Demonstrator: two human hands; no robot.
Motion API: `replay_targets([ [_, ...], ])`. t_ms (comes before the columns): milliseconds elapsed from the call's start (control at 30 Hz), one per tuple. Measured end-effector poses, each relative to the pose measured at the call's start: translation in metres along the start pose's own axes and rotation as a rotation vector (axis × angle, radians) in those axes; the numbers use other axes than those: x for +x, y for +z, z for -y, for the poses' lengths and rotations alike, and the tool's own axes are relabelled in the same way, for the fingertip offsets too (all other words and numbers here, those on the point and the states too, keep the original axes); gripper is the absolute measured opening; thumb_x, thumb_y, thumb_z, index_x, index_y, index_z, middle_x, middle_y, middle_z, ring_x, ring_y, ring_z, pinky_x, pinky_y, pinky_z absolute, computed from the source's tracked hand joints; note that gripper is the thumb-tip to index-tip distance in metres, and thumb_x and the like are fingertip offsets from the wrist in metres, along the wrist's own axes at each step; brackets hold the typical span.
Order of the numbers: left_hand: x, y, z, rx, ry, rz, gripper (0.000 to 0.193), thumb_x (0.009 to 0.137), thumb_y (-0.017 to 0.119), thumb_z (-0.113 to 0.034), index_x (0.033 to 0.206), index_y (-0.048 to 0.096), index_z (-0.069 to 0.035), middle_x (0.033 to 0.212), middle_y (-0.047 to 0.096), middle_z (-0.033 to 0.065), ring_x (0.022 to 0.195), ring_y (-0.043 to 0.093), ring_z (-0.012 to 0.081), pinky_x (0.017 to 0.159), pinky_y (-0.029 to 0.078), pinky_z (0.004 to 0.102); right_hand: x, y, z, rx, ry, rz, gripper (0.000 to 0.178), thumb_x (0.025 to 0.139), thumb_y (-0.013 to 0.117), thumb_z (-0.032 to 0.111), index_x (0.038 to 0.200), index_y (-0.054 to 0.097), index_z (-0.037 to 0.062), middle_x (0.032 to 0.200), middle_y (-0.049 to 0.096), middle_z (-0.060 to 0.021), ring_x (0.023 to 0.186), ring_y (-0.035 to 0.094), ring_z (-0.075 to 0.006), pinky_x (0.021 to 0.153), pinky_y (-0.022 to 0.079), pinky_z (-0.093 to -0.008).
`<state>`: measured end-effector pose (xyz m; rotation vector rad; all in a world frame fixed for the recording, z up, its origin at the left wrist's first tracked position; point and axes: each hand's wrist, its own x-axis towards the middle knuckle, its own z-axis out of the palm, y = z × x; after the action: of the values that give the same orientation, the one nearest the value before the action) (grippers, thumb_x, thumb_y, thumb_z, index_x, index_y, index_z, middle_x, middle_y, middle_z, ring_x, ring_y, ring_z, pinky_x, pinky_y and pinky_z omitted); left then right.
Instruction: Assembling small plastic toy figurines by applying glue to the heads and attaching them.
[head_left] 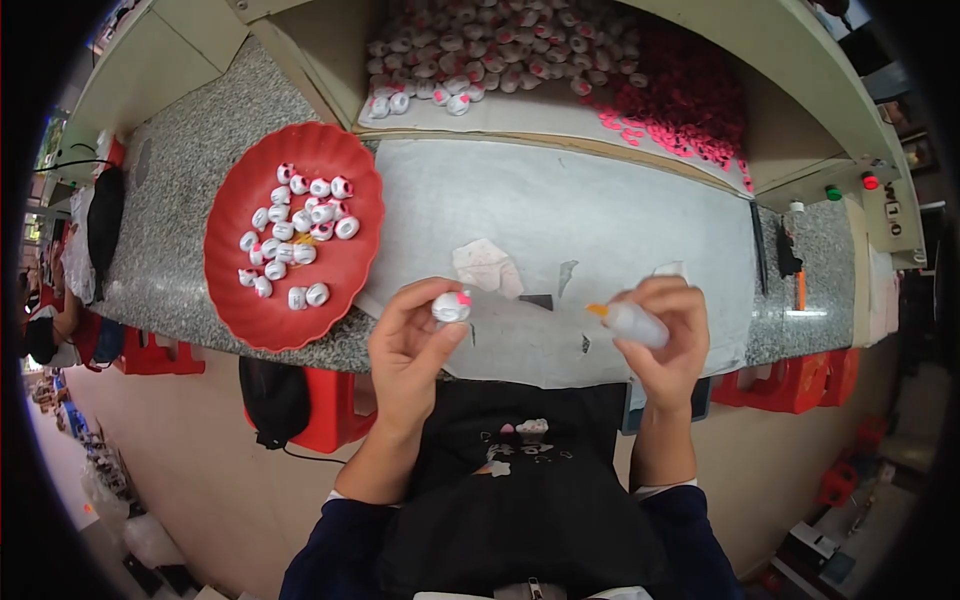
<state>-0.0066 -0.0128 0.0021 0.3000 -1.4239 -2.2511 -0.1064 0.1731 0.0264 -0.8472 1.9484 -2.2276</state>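
Observation:
Between the thumb and fingers of my left hand (408, 345) is a small round white piece (451, 307) with a pink spot on its upper right. My right hand (668, 335) grips a small whitish squeeze bottle (637, 325), its orange nozzle tip pointing left toward the piece. The two are apart, both held over the near edge of the covered worktop. Left of my left hand, a red scalloped tray (232, 290) carries several similar white pieces (284, 230), many with pink or dark marks.
At the back, a shelf holds a heap of white pieces (500, 45) and a pile of pink parts (680, 100). A crumpled cloth (487, 268) and dark scraps lie on the white sheet (640, 210). Red stools (330, 410) stand under the worktop's edge.

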Motion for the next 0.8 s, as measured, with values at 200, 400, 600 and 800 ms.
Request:
replay_targets([
  [200, 0.002, 0.001, -0.007, -0.013, 0.018, -0.008, 0.036, 0.069, 0.056, 0.007, 0.103, 0.045, 0.003, 0.101, 0.049, 0.0118, 0.09, 0.048, 0.0144, 0.078, 0.038, 0.0235, 0.086, -0.053, -0.051, -0.29, 0.173, 0.064, 0.021, 0.068, 0.05, -0.003, 0.088, 0.045, -0.0001, 0.084, 0.045, -0.0072, 0.077, 0.054, -0.0194, 0.066, 0.045, -0.0293],
  [400, 0.001, 0.002, -0.004, -0.016, -0.008, 0.001, 0.036, 0.069, 0.056, 0.007, 0.103, 0.045, 0.003, 0.101, 0.049, 0.0111, 0.093, 0.048, 0.0154, 0.081, 0.037, 0.0251, 0.137, -0.071, -0.081, -1.104, -0.081, 0.172, 0.021, 0.066, 0.059, 0.005, 0.084, 0.051, 0.0013, 0.076, 0.052, -0.0103, 0.075, 0.053, -0.0264, 0.066, 0.04, -0.0319],
  [600, 0.003, 0.004, -0.003, -0.018, -0.042, 0.028, 0.037, 0.068, 0.056, 0.006, 0.103, 0.044, 0.002, 0.099, 0.05, 0.0119, 0.088, 0.05, 0.0145, 0.078, 0.039, 0.0249, 0.129, -0.074, -0.083, -1.116, -0.105, 0.175, 0.02, 0.064, 0.062, 0.005, 0.082, 0.054, 0.0012, 0.081, 0.054, -0.0102, 0.077, 0.053, -0.0259, 0.067, 0.041, -0.0307],
  [800, -0.002, 0.005, -0.003, -0.039, -0.056, 0.062, 0.036, 0.069, 0.055, 0.008, 0.103, 0.046, 0.003, 0.099, 0.05, 0.0105, 0.093, 0.048, 0.0153, 0.082, 0.037, 0.026, 0.127, -0.06, -0.085, -1.057, -0.162, 0.084, 0.021, 0.065, 0.063, 0.007, 0.085, 0.056, 0.002, 0.079, 0.055, -0.0088, 0.075, 0.054, -0.0218, 0.067, 0.041, -0.0299],
])
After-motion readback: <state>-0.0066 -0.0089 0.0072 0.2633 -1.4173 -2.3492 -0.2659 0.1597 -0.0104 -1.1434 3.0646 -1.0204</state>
